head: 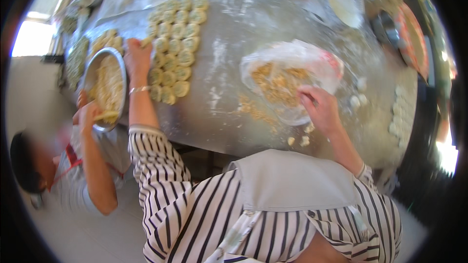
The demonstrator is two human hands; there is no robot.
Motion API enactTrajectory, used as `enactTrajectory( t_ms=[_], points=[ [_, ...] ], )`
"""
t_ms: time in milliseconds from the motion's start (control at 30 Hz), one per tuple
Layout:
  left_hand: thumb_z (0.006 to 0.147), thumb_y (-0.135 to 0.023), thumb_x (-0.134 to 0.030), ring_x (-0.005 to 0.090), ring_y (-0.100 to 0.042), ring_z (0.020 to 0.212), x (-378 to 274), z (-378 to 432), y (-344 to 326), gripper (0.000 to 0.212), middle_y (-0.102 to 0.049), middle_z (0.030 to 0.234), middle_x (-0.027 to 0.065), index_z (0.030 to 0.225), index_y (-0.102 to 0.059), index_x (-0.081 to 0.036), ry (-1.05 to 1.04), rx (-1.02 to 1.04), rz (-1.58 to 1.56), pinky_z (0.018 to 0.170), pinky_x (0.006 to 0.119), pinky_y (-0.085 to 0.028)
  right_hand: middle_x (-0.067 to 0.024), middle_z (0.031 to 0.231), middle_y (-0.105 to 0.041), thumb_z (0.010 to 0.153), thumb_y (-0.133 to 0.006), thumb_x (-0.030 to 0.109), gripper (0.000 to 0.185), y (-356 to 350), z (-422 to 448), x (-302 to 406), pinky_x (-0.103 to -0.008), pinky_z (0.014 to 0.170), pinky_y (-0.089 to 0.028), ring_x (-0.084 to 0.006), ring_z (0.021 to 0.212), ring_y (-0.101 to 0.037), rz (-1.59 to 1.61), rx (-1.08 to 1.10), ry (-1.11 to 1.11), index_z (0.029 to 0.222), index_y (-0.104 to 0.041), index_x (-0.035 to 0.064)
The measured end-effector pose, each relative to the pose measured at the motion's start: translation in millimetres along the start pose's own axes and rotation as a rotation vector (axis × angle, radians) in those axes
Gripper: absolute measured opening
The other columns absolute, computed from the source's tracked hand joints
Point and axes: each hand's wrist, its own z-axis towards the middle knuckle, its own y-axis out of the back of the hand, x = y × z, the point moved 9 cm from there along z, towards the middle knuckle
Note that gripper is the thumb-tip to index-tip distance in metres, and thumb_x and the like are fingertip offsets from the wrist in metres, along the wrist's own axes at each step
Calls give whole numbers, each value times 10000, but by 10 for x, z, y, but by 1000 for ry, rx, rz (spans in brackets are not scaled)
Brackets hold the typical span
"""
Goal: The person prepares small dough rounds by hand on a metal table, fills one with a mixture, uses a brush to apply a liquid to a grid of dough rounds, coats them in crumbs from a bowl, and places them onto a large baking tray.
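Note:
My left hand (137, 58) reaches out over the table, closed around a small pale dough piece (146, 41) at its fingertips. Right beside it lie rows of round dough pieces with greenish centres (175, 45). My right hand (322, 107) hovers at the near right edge of a clear plastic bag (331, 62) with red print. Inside the bag is a heap of golden-brown crumbly filling (278, 82). The fingertips of that hand are pinched together, and whether anything is between them is hard to see.
On the left, a co-worker's hand (89, 115) works at a metal bowl (124, 76) of pale yellow mixture. Spilled crumbs (256, 111) and dough scraps (304, 140) lie near the table's front edge. Small white dough balls (397, 111) line the right side, with a white basket (345, 3) behind.

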Motion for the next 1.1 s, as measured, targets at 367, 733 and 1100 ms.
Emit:
enactTrajectory(
  t_ms=[367,733,1100],
  points=[
    [990,-624,-109,239,-716,907,-1315,-2187,-308,256,-697,1106,172,1232,-578,-41,347,810,-1413,749,316,-613,-113,1084,-599,856,-652,40,327,-420,340,-103,-426,832,-520,-337,995,-624,-254,56,252,1182,-636,71],
    [1084,-459,-200,308,-690,1058,-1842,-3251,-774,366,-651,1214,200,1366,-517,26,558,1098,-1576,902,361,-592,-143,964,-618,848,-673,73,219,-483,477,-89,-392,801,-518,-331,920,-640,-168,19,180,1066,-691,83],
    [1085,-465,-213,322,-691,1057,-1945,-3301,-956,377,-638,1209,168,1373,-491,28,507,992,-1564,899,374,-592,-111,982,-653,858,-639,92,254,-955,859,48,-428,825,-540,-326,941,-656,-232,1,272,1098,-717,121]
  ],
)
